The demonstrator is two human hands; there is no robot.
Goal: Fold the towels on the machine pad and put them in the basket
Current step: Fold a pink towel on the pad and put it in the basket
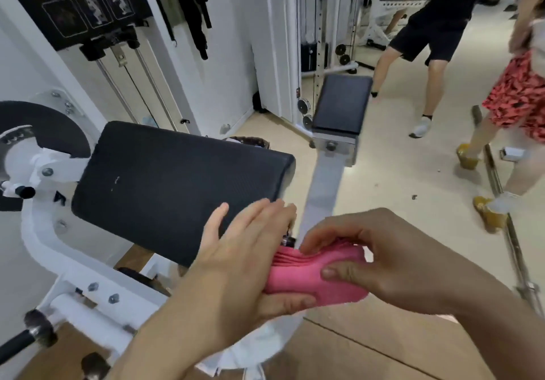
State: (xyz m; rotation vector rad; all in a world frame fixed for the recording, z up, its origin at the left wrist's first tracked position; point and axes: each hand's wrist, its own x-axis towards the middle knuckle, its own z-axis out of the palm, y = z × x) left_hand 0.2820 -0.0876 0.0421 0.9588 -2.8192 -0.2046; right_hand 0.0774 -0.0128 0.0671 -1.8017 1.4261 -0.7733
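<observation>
A pink towel [298,276], folded into a thick wad, is held in the air just off the near right corner of the black machine pad [165,185]. My left hand [250,249] has its thumb under the towel and its fingers spread over the pad's edge. My right hand [392,258] pinches the towel's right end from above, thumb on its front face. The pad's top is bare. A dark woven rim [250,141] shows behind the pad's far edge; I cannot tell if it is the basket.
The white frame of the bicep/tricep machine [88,10] fills the left. A small black seat pad [342,105] stands beyond a white beam. Two people walk on the beige floor at the right, near a metal bar [498,185] on the ground.
</observation>
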